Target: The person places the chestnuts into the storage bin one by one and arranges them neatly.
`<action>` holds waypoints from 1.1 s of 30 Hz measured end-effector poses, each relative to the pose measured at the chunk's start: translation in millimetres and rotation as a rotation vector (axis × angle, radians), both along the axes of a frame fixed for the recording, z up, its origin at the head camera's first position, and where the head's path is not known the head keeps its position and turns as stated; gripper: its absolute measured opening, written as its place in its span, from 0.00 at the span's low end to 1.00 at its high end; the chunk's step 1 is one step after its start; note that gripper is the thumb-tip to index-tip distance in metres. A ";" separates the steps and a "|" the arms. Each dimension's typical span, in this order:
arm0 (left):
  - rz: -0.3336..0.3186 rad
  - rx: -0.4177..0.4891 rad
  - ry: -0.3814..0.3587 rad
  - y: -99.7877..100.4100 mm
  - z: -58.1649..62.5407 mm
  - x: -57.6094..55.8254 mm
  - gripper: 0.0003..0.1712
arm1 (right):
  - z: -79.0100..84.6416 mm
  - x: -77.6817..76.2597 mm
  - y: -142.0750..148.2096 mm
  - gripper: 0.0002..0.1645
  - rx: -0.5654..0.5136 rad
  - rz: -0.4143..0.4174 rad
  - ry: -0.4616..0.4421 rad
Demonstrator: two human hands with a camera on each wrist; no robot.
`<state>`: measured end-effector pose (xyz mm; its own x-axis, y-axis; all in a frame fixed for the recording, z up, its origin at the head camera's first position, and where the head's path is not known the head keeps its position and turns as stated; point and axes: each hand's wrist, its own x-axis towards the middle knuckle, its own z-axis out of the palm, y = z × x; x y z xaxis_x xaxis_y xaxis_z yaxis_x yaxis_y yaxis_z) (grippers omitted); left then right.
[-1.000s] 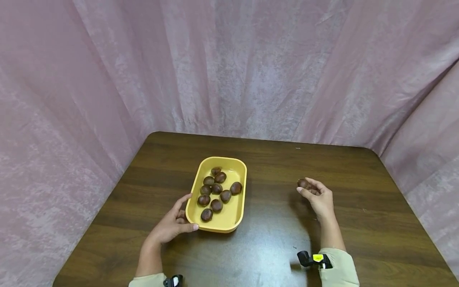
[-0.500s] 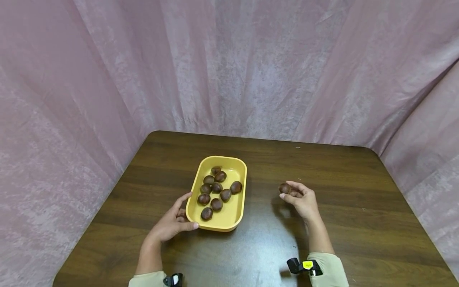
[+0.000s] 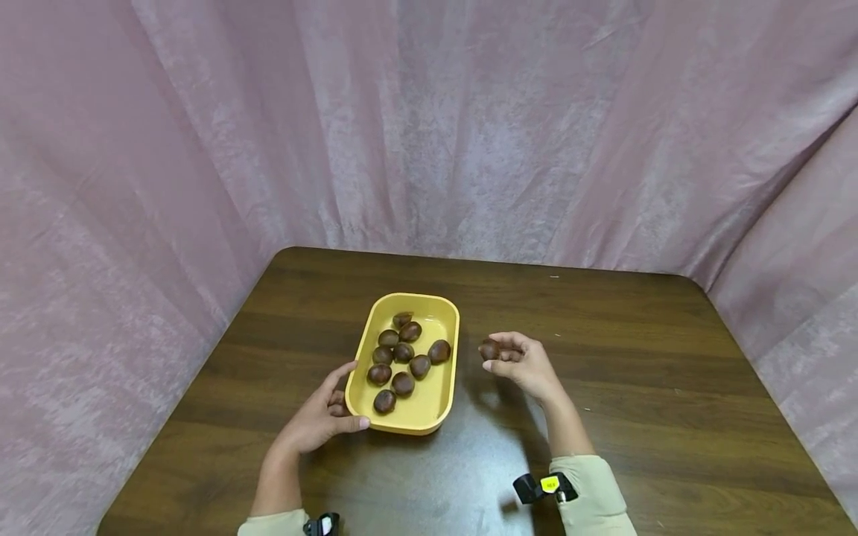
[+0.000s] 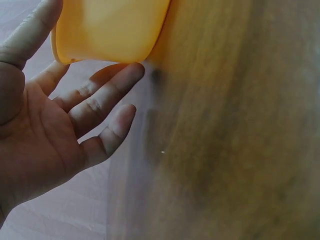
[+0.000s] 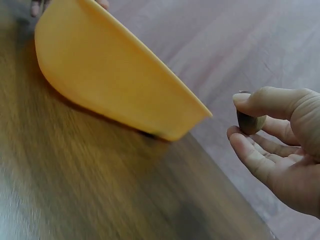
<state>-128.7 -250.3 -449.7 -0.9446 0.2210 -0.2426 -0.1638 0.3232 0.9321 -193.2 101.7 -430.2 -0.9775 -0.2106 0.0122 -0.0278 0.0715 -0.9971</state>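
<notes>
In the head view, a yellow plastic tray (image 3: 439,406) holds several brown chestnuts (image 3: 403,384) on its floor. My left hand (image 3: 315,417) grips the tray's near left corner, thumb on the near rim and index finger along the left side. The left wrist view shows the other fingers reaching to the tray's underside (image 4: 110,30). To the right of the tray, my right hand (image 3: 529,366) pinches one chestnut (image 3: 489,349) between thumb and fingertips. That chestnut (image 5: 249,121) hangs above the table in the right wrist view, a short gap from the tray's outer wall (image 5: 120,75).
A dark brown wooden table (image 3: 670,387) lies under everything. Pink velvet curtains (image 3: 469,134) hang behind its far edge and along the sides. Each wrist carries a black strapped device (image 3: 546,487).
My right hand has moved left toward the tray, carrying the pinched chestnut. The left hand and the tray have stayed in place.
</notes>
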 end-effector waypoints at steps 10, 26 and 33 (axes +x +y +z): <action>0.042 0.009 -0.002 1.4 -0.9 0.6 0.55 | 22.6 -9.8 -25.7 0.25 0.173 0.187 0.110; 0.064 -0.036 -0.036 1.3 0.9 -0.7 0.55 | 19.9 -60.2 -77.3 0.27 0.270 0.455 0.099; 0.070 -0.036 -0.047 0.1 2.4 1.5 0.55 | 21.3 -69.2 -104.5 0.27 0.342 0.556 0.087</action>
